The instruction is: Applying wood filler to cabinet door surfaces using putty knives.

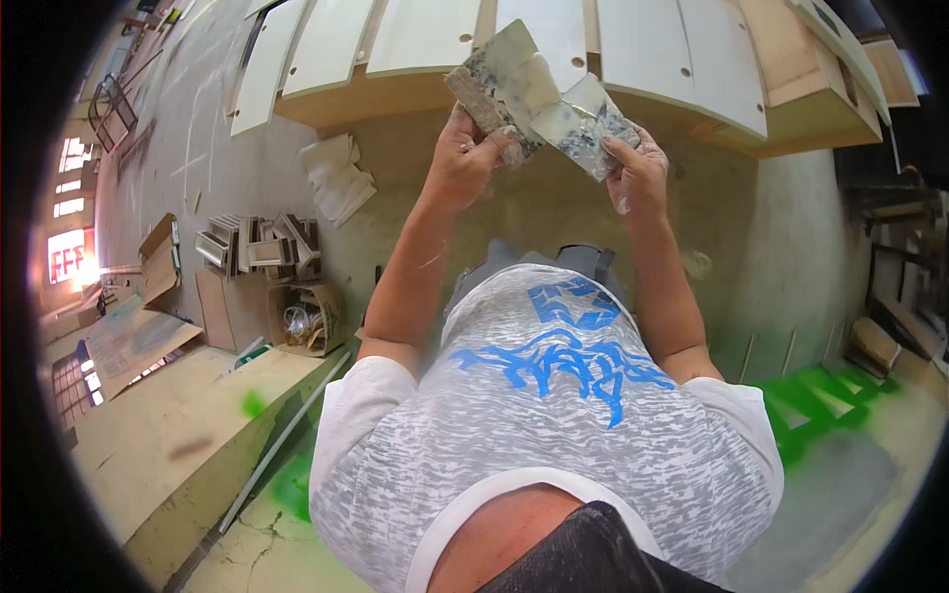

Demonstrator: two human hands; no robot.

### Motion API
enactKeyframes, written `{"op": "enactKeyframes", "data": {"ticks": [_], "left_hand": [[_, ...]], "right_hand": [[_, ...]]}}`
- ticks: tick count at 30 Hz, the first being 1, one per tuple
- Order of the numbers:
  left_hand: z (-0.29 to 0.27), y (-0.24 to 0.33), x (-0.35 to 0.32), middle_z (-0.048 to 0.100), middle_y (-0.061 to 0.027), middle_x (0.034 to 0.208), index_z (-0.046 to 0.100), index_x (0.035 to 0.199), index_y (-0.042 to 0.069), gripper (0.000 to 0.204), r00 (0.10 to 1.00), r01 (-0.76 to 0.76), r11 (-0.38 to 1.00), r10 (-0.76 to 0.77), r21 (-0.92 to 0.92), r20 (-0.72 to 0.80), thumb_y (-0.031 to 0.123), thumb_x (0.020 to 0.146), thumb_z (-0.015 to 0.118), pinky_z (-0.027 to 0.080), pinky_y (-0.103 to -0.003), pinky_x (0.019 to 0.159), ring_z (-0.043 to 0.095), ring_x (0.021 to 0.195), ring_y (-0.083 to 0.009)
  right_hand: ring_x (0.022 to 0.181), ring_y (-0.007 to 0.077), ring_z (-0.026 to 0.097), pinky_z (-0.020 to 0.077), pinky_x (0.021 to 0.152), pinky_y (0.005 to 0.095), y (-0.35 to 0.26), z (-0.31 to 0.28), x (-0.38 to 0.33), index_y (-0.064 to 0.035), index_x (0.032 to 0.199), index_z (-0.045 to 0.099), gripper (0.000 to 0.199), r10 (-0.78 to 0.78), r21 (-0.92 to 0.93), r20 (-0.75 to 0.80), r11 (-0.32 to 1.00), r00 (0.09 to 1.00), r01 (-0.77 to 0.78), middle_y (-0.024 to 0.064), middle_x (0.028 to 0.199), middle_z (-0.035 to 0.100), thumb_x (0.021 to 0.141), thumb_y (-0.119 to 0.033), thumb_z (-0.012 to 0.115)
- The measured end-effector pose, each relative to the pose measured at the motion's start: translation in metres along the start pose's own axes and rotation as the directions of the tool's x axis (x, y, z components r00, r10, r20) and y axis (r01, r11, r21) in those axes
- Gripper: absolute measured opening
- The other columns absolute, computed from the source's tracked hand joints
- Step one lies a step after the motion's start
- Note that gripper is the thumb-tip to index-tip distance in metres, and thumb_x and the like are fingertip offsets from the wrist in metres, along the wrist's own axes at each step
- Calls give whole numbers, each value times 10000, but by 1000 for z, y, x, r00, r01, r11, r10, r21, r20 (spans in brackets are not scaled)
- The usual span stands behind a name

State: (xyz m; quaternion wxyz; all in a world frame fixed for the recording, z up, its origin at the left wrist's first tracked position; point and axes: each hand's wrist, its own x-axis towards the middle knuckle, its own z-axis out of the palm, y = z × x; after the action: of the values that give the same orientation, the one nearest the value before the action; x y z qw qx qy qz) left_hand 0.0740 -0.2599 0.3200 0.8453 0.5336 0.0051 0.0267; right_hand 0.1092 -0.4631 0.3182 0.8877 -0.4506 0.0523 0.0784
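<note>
Grey-and-white knit fabric of a shirt [554, 435] with a blue print fills the near part of the view, and two bare forearms are stretched forward from it. One stained, creased sheet [539, 99], mottled dark and pale, is held up between both hands, in front of the chest and above the floor [554, 212]. The left hand [465, 148] is clenched on the sheet's left half, with the fingers [484, 138] wrapped over its lower edge; the right hand [638, 168] is closed on the right half, thumb laid across the face. By this two-sided hold the sheet appears to be kept folded along a middle crease, raised where it can be looked at.

Off to the left, one open box [306, 316] of odds and ends is set on the floor beside a heap of short framed pieces [262, 247], too jumbled to be counted. Farther off, about six pale panels [425, 35], several drilled with small holes, are laid side by side across wooden supports, seemingly so their faces stay free.
</note>
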Motion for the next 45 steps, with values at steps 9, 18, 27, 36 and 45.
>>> {"op": "enactKeyframes", "data": {"ticks": [9, 18, 27, 36, 45], "left_hand": [[-38, 4, -17, 502, -79, 1096, 327, 1212, 0, 487, 1000, 7, 1000, -7, 8, 10, -61, 761, 501, 393, -288, 864, 509, 962, -138], [-65, 20, -19, 530, -142, 1030, 364, 1136, 10, 435, 871, -248, 781, -79, -573, -485, -35, 719, 478, 503, -431, 767, 559, 938, -260], [-97, 25, -22, 520, -147, 1042, 354, 1148, 27, 461, 858, -321, 811, 30, -490, -513, -60, 708, 461, 526, -450, 699, 579, 895, -269], [-164, 41, -35, 513, -123, 1084, 385, 1160, 29, 501, 801, -443, 735, 67, -514, -595, -101, 683, 465, 448, -352, 859, 528, 993, -218], [-252, 76, -56, 543, -134, 1040, 405, 1137, -10, 445, 808, -450, 800, 175, -397, -562, -49, 699, 471, 500, -390, 766, 554, 965, -251]], "right_hand": [[836, 207, 589, 514, 734, 322, 26, 72, 39, 57, 1057, 417, 341, 121, -5, 143, 993, 982, -121, 145, 956, 555, 739, 75, 540], [935, 258, 572, 460, 820, 335, 11, 109, 69, 32, 977, 561, 237, -196, -245, 802, 753, 564, 610, 157, 996, 591, 754, 102, 523], [1046, 302, 518, 399, 918, 397, 46, 160, 103, -28, 1039, 569, 371, 87, 61, 992, 312, -93, 948, 115, 1068, 577, 680, 62, 551], [980, 263, 555, 454, 849, 348, 111, 209, 118, -56, 1043, 567, 383, 189, -21, 982, 110, 0, 994, 130, 1060, 571, 679, 62, 543], [774, 228, 607, 503, 654, 302, 174, 180, 131, 73, 976, 532, 274, 228, -341, 306, 933, 924, -117, 128, 910, 598, 703, 67, 534]]}}
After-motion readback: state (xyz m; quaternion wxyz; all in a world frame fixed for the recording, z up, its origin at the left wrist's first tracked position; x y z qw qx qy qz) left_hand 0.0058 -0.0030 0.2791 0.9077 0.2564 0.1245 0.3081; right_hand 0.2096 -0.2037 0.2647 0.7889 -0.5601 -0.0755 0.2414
